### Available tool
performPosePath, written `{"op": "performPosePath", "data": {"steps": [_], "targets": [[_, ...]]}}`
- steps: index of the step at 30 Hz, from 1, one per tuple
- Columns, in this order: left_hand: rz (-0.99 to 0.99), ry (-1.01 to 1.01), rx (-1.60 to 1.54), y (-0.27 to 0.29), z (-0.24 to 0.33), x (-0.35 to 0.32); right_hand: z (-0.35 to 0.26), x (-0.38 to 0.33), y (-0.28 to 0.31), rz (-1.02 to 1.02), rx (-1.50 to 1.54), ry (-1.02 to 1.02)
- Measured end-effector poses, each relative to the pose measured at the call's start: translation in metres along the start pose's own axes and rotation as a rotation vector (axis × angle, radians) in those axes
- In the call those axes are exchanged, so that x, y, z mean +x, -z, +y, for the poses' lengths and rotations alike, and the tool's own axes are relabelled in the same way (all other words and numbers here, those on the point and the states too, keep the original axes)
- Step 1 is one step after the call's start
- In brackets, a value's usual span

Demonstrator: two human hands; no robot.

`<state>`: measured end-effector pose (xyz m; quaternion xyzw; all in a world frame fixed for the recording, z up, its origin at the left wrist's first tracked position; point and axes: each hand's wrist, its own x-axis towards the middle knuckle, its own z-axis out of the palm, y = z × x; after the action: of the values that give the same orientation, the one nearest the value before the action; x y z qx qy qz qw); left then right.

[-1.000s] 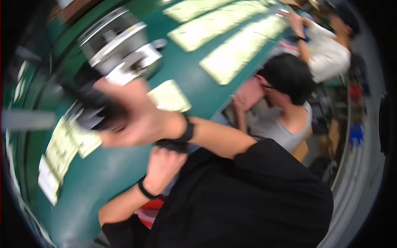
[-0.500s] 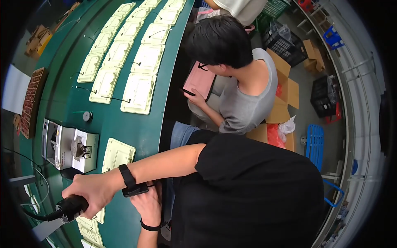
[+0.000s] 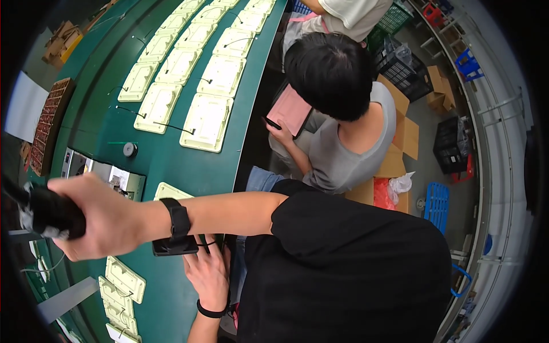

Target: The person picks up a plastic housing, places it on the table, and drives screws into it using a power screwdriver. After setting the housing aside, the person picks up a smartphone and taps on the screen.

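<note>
— Trouble spots first: what worries you?

— Right hand (image 3: 94, 220) is closed in a full fist, fingers (image 3: 80, 243) wrapped tight round the black-handled tool (image 3: 48, 210), out at the far left past the small grey machine (image 3: 103, 174). That arm is stretched long across the green counter (image 3: 171, 166). My guess is that a reach this long gives little control at the tip, so the tool could swing wide or knock the machine.

— Anything under the arm?

— Yes. A flat black device (image 3: 174, 247) lies on the counter right below the wrist with the black strap, a thin cable trailing from it. A dropped forearm could drag it or catch the cable. Cream plastic trays (image 3: 207, 121) lie in rows further up, and smaller cream plates (image 3: 124, 279) sit near the lower edge; a sweep of the elbow could shift those.

— And the other hand?

— Left hand (image 3: 209, 273) rests flat at the counter's edge, fingers apart and pointing up the counter, holding nothing, just beside the black device.

— Neighbours?

— A seated person in grey, close by, holds a pink tablet (image 3: 290, 108). A sudden pull back of the elbow might bump them.

— Tool's working end?

— Hidden in the dark rim; I cannot tell what it touches.
</note>
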<state>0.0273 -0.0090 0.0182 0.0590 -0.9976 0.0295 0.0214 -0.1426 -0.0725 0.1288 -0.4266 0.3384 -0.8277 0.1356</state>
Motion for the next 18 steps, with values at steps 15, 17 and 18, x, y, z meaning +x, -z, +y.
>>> {"op": "performPosePath", "data": {"steps": [15,17,18], "targets": [[0.034,0.005,-0.051,-0.002,0.0,0.005,0.048,0.028,-0.003,-0.103,-0.158,0.171],[0.036,0.006,-0.054,-0.004,-0.001,0.005,0.048,0.029,-0.002,-0.09,-0.138,0.151],[0.039,0.004,-0.051,-0.004,-0.001,0.005,0.048,0.03,0.0,-0.107,-0.162,0.144]]}}
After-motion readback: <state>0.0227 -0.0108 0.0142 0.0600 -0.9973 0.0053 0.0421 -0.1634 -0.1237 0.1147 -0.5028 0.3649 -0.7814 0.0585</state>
